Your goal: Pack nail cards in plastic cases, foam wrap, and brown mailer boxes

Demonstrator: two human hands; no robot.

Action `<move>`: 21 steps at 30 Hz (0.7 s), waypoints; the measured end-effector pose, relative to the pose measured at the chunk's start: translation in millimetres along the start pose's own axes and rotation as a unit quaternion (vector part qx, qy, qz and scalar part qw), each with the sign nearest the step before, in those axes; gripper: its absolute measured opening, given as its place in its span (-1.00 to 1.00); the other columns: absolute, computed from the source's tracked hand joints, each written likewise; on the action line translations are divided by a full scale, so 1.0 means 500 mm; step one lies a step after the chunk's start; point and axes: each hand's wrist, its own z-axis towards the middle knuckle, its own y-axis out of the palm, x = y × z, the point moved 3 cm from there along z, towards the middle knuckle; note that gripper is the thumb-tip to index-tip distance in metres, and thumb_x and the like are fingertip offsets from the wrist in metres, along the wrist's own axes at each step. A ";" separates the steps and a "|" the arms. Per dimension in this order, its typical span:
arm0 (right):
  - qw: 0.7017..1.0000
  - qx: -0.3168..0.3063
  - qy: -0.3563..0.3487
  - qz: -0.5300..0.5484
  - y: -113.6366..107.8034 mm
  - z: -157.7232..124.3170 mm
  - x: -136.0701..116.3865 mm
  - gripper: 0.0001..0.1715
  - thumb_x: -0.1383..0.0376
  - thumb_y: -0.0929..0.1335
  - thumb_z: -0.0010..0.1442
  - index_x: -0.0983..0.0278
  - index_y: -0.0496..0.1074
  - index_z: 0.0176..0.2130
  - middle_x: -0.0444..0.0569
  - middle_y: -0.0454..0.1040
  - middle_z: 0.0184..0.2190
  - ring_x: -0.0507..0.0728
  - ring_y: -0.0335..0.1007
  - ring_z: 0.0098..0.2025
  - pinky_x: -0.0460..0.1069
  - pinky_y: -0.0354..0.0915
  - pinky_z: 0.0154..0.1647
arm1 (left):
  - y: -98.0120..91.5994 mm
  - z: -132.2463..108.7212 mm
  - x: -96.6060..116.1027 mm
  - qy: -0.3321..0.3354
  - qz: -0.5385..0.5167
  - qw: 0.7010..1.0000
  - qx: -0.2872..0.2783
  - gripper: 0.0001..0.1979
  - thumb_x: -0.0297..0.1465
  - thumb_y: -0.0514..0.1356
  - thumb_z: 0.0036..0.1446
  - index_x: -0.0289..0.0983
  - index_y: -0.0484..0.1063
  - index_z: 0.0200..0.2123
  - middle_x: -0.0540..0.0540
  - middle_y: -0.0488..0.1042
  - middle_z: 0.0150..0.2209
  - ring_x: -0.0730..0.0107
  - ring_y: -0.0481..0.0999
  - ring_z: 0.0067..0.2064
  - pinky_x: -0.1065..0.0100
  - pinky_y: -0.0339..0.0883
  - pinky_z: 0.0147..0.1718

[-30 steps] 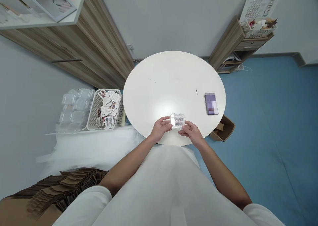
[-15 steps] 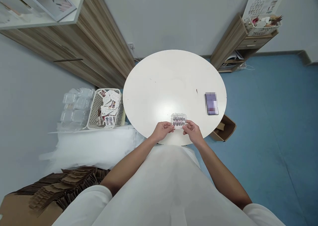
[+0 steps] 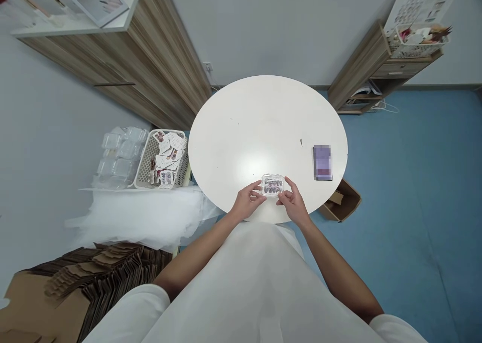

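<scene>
A small clear plastic case (image 3: 272, 185) lies near the front edge of the round table, between my two hands. Two rows of dark, glossy pieces shaped like press-on nails show through it. My left hand (image 3: 246, 201) grips the left side, with fingertips at the edge and the thumb at the near corner. On the other side, my right hand (image 3: 292, 201) has its thumb at the near right corner and the index finger along the right edge. Whether the case rests on the tabletop or is held just above it, I cannot tell.
The white round table (image 3: 263, 112) carries a purple blurred item (image 3: 323, 162) at right. Left of it stand a white basket (image 3: 142, 175) of printed cards and stacked clear boxes (image 3: 122, 154). Folded brown cardboard (image 3: 48, 298) lies lower left; an open carton (image 3: 348, 202) sits below right.
The whole view has shifted slightly. My fingers are a little more spread around the case, the right index finger standing straighter. The case stays between both hands.
</scene>
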 end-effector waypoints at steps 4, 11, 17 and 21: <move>0.997 -0.039 -0.016 -0.067 0.000 0.009 0.008 -0.26 0.09 0.24 0.12 0.14 -0.09 0.22 -0.14 0.38 -0.44 0.09 0.39 -0.32 0.05 0.29 -0.27 | 0.007 -0.002 -0.018 0.001 0.000 0.999 0.047 -0.50 -0.34 0.22 -0.03 -0.21 0.28 0.04 -0.11 0.39 -0.17 0.49 0.44 -0.32 0.34 0.40 -0.26; 0.980 -0.101 -0.074 -0.153 0.076 0.074 -0.010 -0.28 0.12 0.28 0.08 0.04 -0.01 0.19 0.03 0.15 0.01 0.14 0.18 -0.02 0.06 0.31 -0.18 | -0.052 -0.028 -0.049 -0.006 -0.015 0.986 0.165 -0.52 -0.36 0.17 0.03 -0.19 0.24 0.06 -0.11 0.33 -0.13 0.51 0.41 -0.29 0.34 0.40 -0.23; 0.972 -0.135 -0.064 -0.180 0.217 0.136 -0.029 -0.29 0.17 0.27 0.08 0.05 0.00 0.19 -0.02 0.15 -0.13 0.11 0.19 -0.10 0.09 0.29 -0.11 | -0.157 -0.040 -0.088 -0.045 -0.017 0.974 0.220 -0.53 -0.31 0.15 0.04 -0.18 0.24 0.06 -0.14 0.21 -0.08 0.44 0.38 -0.19 0.33 0.40 -0.23; 0.969 -0.140 -0.051 -0.195 0.326 0.169 -0.031 -0.29 0.19 0.26 0.08 0.05 -0.01 0.20 -0.03 0.18 -0.13 0.11 0.20 -0.08 0.11 0.27 -0.08 | -0.254 -0.024 -0.119 -0.073 0.025 0.969 0.234 -0.46 -0.29 0.14 0.04 -0.19 0.16 0.12 -0.14 0.23 -0.10 0.34 0.33 -0.11 0.27 0.35 -0.18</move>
